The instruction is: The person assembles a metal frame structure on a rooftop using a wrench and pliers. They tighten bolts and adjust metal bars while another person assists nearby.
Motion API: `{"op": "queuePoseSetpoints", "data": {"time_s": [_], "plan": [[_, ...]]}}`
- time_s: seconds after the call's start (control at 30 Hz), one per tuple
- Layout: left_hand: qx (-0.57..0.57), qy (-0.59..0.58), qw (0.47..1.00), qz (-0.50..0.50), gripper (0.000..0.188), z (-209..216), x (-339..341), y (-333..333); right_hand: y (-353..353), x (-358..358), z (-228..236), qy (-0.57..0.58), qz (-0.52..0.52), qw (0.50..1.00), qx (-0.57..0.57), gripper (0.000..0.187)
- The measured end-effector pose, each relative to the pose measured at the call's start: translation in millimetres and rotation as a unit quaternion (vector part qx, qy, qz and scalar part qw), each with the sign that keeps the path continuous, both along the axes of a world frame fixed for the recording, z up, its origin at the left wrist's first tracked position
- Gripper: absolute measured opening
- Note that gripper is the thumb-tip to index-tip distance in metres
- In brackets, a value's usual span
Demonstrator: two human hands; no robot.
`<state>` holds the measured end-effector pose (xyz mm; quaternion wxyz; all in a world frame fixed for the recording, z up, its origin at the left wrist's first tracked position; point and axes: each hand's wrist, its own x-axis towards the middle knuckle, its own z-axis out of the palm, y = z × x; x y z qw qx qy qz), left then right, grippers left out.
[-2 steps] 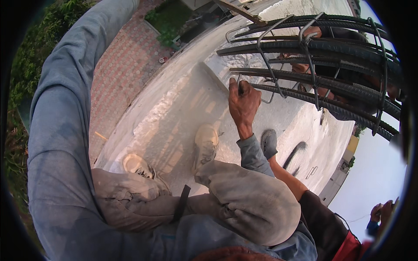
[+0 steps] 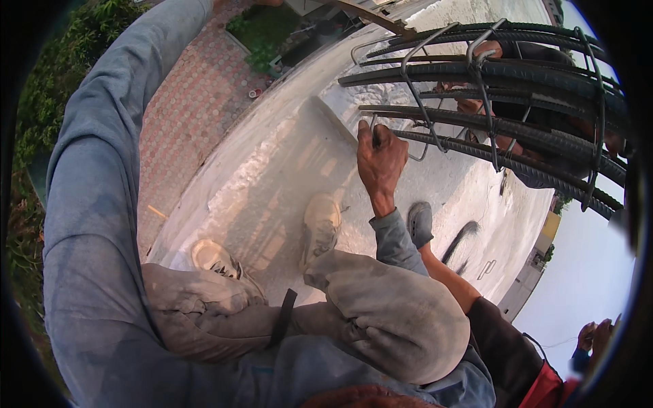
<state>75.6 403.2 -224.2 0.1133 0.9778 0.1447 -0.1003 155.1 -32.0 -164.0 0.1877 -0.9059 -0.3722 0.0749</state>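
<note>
My left arm (image 2: 92,183) stretches up along the left side to the upper edge. Only a sliver of my left hand (image 2: 219,5) shows there, its fingers cut off by the frame. My right hand (image 2: 382,163) is closed around the near end of the lowest rebar (image 2: 449,144) of a rebar cage. Beside its fingers rises a thin bent wire end of a stirrup (image 2: 373,121). The cage's thick ribbed bars (image 2: 544,76) run off to the right, ringed by square stirrups (image 2: 481,88). A flat rusty bar (image 2: 371,15) comes down from the upper edge and meets the cage's top end.
Behind the cage, a co-worker's hands (image 2: 487,50) touch the bars. Another person's leg (image 2: 449,275) and grey clog (image 2: 420,224) are close on my right. I am on a whitish concrete slab (image 2: 272,183); past its left edge, paving (image 2: 197,102) lies far below.
My left arm has shifted slightly, bringing a bit of skin into view at the upper edge. The rusty bar has moved slightly. My right hand stays in place.
</note>
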Motion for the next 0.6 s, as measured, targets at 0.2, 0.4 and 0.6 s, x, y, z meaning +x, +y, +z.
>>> {"op": "queuePoseSetpoints", "data": {"time_s": [0.2,0.4,0.6], "plan": [[-0.228,-0.153,0.948,0.164,0.031,-69.8,-69.7,-101.8,5.7,1.6,-3.5,-0.015,0.009,1.000,0.006,0.041],[-0.295,-0.118,0.926,0.205,0.057,-74.5,-92.8,-119.1,19.1,1.5,-6.2,-0.015,0.032,0.999,-0.015,0.036],[-0.392,-0.266,0.863,0.175,0.065,-57.4,-37.6,-159.8,27.6,1.9,5.1,-0.005,0.065,0.998,0.003,0.029]]}}
